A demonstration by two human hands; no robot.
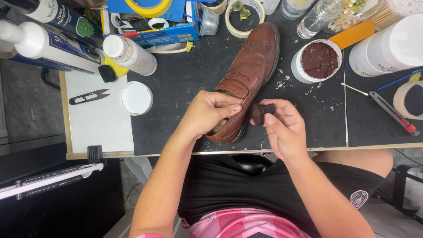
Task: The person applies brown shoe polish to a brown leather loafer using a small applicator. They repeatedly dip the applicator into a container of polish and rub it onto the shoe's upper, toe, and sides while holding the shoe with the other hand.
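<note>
A brown leather brogue shoe (253, 61) lies on the dark mat (176, 75), toe pointing away from me. My left hand (207, 112) grips the shoe's heel end at the opening, fingers curled over the edge. Just right of the heel, my right hand (284, 125) holds a small dark round applicator brush (260, 112), its head close to the shoe's side. An open white tub of brown polish (319, 59) stands to the right of the shoe.
A white lid (135, 98) and black thread snips (88, 97) lie at the left on a white board. Bottles, tape rolls and a blue box crowd the back. A utility knife (392, 113), cotton swab (354, 89) and tape roll (412, 99) lie right.
</note>
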